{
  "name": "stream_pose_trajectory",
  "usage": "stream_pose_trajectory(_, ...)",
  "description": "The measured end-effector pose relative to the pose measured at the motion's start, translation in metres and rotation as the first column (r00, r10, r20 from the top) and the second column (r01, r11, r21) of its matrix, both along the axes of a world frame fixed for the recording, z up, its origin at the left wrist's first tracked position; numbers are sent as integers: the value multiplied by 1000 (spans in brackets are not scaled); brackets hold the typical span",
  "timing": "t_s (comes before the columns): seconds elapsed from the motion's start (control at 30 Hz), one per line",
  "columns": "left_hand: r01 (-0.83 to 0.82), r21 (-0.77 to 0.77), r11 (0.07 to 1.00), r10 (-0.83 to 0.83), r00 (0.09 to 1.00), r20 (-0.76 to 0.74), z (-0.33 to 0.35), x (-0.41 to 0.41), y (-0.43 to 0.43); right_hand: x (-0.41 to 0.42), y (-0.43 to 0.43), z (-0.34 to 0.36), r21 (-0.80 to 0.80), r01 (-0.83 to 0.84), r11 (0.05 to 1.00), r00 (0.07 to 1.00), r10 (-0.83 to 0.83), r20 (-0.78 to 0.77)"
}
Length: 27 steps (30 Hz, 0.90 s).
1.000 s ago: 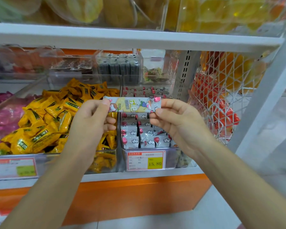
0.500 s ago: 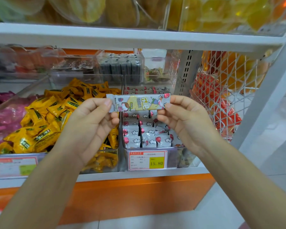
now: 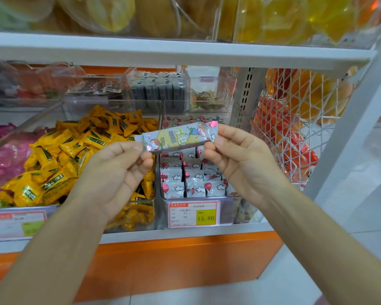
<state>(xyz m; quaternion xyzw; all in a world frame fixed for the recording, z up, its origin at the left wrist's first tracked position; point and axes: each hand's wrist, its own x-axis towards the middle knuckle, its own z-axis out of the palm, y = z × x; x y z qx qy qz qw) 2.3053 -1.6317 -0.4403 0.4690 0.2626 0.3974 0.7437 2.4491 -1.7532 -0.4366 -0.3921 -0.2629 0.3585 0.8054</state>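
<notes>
A long snack bar (image 3: 176, 137) in a silver and yellow cartoon wrapper is held level in front of a shop shelf. My left hand (image 3: 117, 175) pinches its left end between thumb and forefinger. My right hand (image 3: 238, 159) pinches its right end the same way. The bar tilts slightly, right end higher. Below it a clear bin (image 3: 229, 208) holds several packets (image 3: 191, 183) with a red balloon and cloud print.
A clear bin of yellow packets (image 3: 59, 164) stands left, pink packets (image 3: 0, 159) further left. A price tag (image 3: 194, 213) reads 15.80. A white wire basket (image 3: 295, 133) with orange bags hangs right. A white shelf board (image 3: 185, 53) runs overhead.
Both hands have lifted the bar a little and shifted it rightward, and its right end has tipped up. The grip at both ends is unchanged.
</notes>
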Motion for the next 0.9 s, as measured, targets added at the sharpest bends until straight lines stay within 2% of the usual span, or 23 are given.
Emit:
stream_pose_trajectory(0.13, 69, 76, 995, -69, 998, -7, 3, -1, -2, 3, -3, 2, -31, 73, 997, 997, -72, 40)
stream_pose_trajectory(0.23, 83, 244, 966, -67, 995, -73, 3, -2, -5, 4, -5, 4, -65, 100, 993, 988, -92, 121)
stream_pose_trajectory(0.3, 87, 364, 927, -48, 992, -114, 4, -2, -7, 4, -6, 5, -92, 132, 987, 972, -110, 208)
stream_pose_trajectory(0.4, 74, 453, 888, -11, 990, -140, 3, -1, -9, 6, -7, 4, -134, 206, 969, 920, -146, 364)
stream_pose_trajectory(0.57, 89, 418, 904, -27, 988, -153, 2, 0, -8, 6, -6, 2, -138, 264, 955, 847, -161, 506)
stream_pose_trajectory(0.73, 106, 338, 935, -80, 993, -91, 4, -3, -7, 4, -5, 3, -163, 233, 959, 876, -134, 464)
stream_pose_trajectory(0.9, 122, 352, 928, -101, 992, -78, 5, -4, -7, 2, -7, 4, -181, 336, 924, 803, -181, 568)
